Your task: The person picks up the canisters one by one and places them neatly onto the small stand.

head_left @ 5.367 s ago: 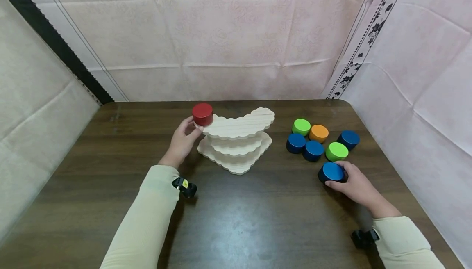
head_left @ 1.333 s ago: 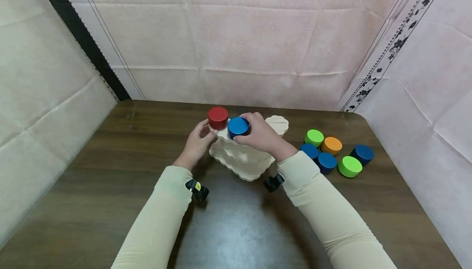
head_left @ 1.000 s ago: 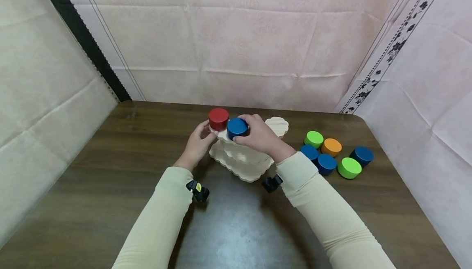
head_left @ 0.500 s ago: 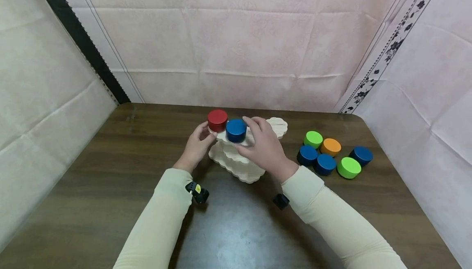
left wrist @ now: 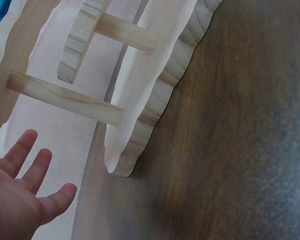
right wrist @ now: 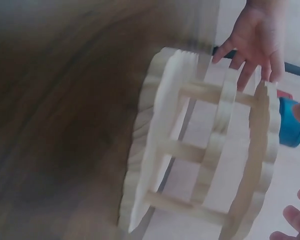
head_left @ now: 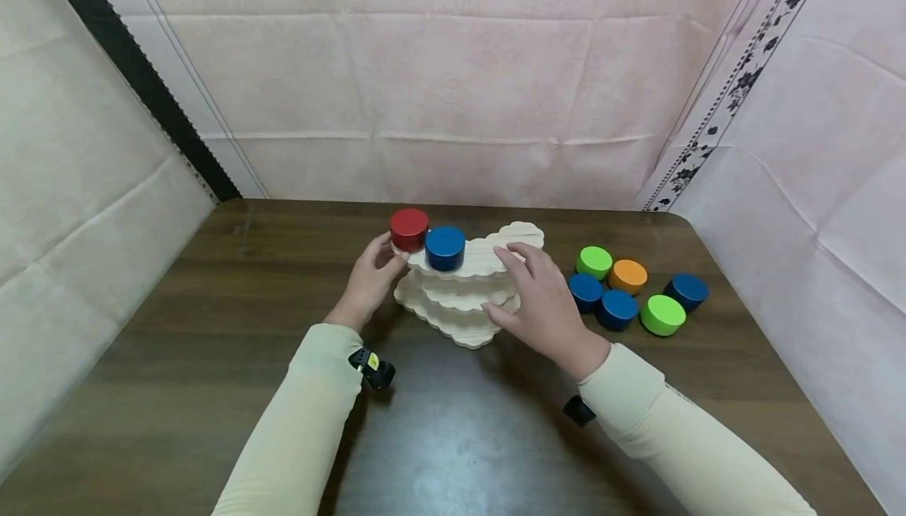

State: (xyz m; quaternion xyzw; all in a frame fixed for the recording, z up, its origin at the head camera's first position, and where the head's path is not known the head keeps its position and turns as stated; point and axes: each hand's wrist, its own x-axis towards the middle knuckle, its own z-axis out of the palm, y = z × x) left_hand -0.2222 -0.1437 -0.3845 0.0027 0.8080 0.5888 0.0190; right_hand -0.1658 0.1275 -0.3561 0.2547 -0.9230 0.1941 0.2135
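Tiered wooden stand [head_left: 460, 292] sits on the table [head_left: 439, 414]; the left hand [head_left: 366, 284] touches its left end, whether pinching I cannot tell; red cylinder [head_left: 409, 230], then blue cylinder [head_left: 445, 248], top it; the right hand [head_left: 541, 307], wide and empty, should clear them without nudging.

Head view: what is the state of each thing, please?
Wooden stand: upright on the table.
Red cylinder: upright, on the stand.
Blue cylinder beside it: upright, not held.
Two green cylinders: upright, not held.
Orange cylinder: upright, not held.
Three other blue cylinders: upright, not held.
Left hand: holding the stand's left end.
Right hand: holding nothing, near the stand.
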